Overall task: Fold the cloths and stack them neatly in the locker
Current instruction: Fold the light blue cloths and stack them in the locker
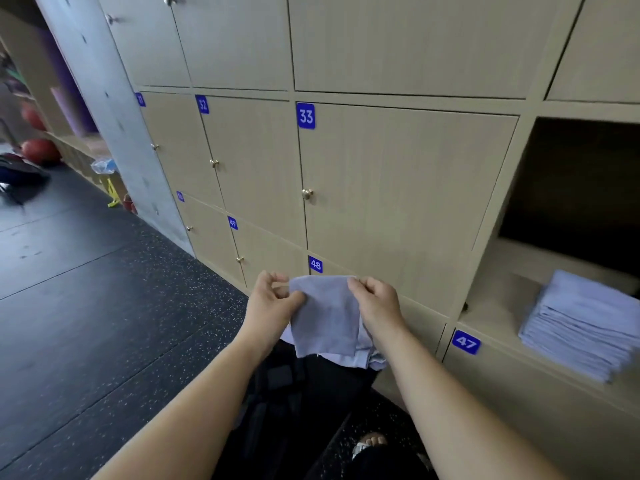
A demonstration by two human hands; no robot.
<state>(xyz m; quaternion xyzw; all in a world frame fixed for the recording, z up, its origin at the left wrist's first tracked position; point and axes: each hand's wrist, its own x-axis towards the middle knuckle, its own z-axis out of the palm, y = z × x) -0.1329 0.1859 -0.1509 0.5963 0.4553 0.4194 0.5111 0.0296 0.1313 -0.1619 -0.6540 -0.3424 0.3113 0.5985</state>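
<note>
Left hand (pixel 273 299) and right hand (pixel 375 301) each pinch a top corner of the cloth (pixel 325 317) — best match corners squarely before folding, then add to the stack (pixel 585 323).

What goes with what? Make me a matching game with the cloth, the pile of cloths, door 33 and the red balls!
1. cloth
2. pile of cloths
3. door 33
4. red balls

A. far left
B. pinched by the left hand and right hand
C. closed
D. inside the open locker

Pairs: 1-B, 2-D, 3-C, 4-A
</note>
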